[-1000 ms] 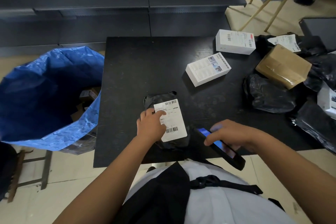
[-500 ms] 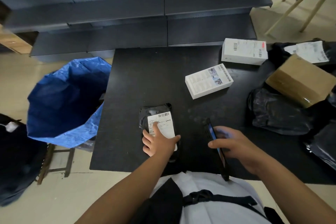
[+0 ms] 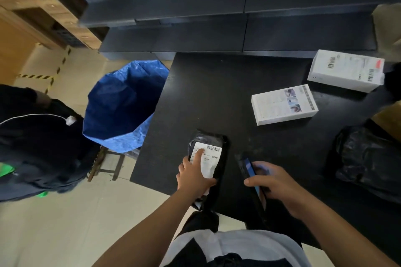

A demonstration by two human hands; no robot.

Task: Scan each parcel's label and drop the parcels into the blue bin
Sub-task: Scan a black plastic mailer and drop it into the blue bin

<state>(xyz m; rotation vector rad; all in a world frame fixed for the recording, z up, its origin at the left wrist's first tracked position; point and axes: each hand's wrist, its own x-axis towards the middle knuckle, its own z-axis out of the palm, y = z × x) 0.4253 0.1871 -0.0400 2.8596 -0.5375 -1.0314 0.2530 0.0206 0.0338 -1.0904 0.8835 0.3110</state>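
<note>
The left hand still lies on the black parcel at the desk's near edge, thumb hooked round its right side, forefinger now stretched up the white label where half a second ago it lay curled lower. The right hand keeps its grip on the scanner, turned on edge, its blue screen facing the parcel. The view has swung left: the blue bin sits nearer the middle, beside the desk. Two white boxes stay at the far right.
</note>
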